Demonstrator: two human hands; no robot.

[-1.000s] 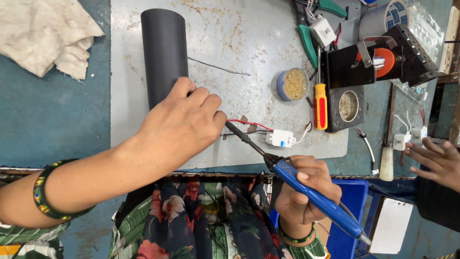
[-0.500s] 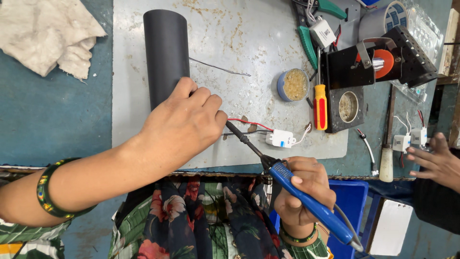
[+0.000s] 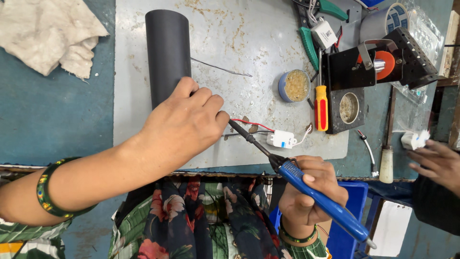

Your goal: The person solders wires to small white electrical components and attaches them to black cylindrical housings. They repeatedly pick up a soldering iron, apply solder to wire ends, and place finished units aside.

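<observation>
My left hand (image 3: pixel 184 127) is closed down over the near end of the black tube (image 3: pixel 167 52), fingertips pinching at the red wire (image 3: pixel 251 123). My right hand (image 3: pixel 311 192) grips the blue-handled soldering iron (image 3: pixel 287 168), whose tip meets the wire just beside my left fingertips. As I judge it, the joint is being made now and is not finished: the small white module (image 3: pixel 281 139) lies just beyond the tip, its leads loose. Past it sit the flux tin (image 3: pixel 294 85), a red-and-yellow screwdriver (image 3: pixel 321 106) and the black iron stand (image 3: pixel 364 72). Far to my right another person's hand (image 3: pixel 438 163) reaches in
</observation>
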